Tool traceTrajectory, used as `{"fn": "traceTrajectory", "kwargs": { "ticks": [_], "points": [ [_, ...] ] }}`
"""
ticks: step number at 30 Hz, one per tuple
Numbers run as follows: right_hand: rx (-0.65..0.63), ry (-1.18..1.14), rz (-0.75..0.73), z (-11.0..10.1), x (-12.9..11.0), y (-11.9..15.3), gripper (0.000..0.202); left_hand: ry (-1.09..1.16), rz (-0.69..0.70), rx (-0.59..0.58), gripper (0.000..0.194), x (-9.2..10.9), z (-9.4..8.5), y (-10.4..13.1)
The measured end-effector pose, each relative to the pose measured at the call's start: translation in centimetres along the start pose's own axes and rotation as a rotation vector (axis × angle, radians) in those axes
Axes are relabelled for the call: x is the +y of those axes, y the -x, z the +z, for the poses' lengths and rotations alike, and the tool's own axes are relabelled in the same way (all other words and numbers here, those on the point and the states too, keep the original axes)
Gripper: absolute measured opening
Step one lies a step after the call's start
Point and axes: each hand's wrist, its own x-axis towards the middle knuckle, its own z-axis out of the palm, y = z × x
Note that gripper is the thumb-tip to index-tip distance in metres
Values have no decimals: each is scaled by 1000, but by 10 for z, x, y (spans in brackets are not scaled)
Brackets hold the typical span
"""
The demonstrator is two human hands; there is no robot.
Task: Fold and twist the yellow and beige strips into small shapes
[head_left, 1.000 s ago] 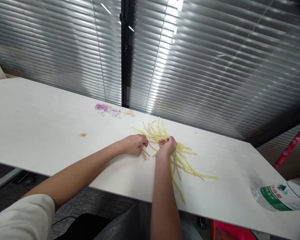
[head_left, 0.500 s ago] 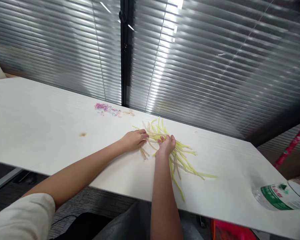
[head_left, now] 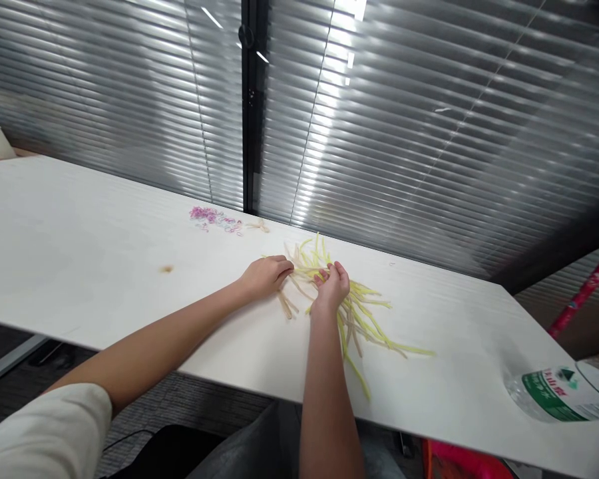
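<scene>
Yellow pipe cleaners [head_left: 377, 326] lie fanned out over the white table [head_left: 219, 346], mixed with beige ones [head_left: 285, 305]. My left hand [head_left: 268, 276] is closed at the left side of the pile, its fingertips pinched on the end of a beige pipe cleaner [head_left: 307, 269]. That strand runs across to my right hand [head_left: 332, 286], whose thumb and fingers are closed on its other end above the pile. My right hand and wrist cover part of the yellow strands beneath.
Small pink, purple and bluish loops [head_left: 214, 218] lie near the table's back edge, beside a little beige bundle [head_left: 259, 225]. A clear plastic container with a green label [head_left: 554, 392] lies at the right. Closed blinds [head_left: 404, 133] stand behind the table. A brown spot [head_left: 166, 269] marks the left side.
My left hand has shifted very slightly left, and my right fingers have lifted a little. The beige strand still spans both hands, and the pile looks the same.
</scene>
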Motion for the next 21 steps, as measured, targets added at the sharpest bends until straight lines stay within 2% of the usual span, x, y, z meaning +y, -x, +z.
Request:
{"fn": "traceTrajectory", "kwargs": {
  "ticks": [5,9,11,13,16,18,21],
  "points": [
    [-180,13,-90,4,-5,11,35,250,-63,113,33,-1,-1,-3],
    [-471,135,-158,4,-3,19,25,509,-166,186,29,-3,-1,-6],
    [-631,249,-198,2,1,22,22,655,-229,197,28,-5,0,-8],
    [-730,403,-240,-1,6,23,19,795,-283,211,29,-7,1,-9],
    [-729,638,-360,-5,11,21,14,957,-352,236,29,-10,1,-11],
    [-674,752,-476,-6,13,18,12,1023,-389,245,29,-10,0,-13],
    [-566,824,-579,-6,12,12,22,1085,-430,251,31,-8,-3,-13]
  ]
}}
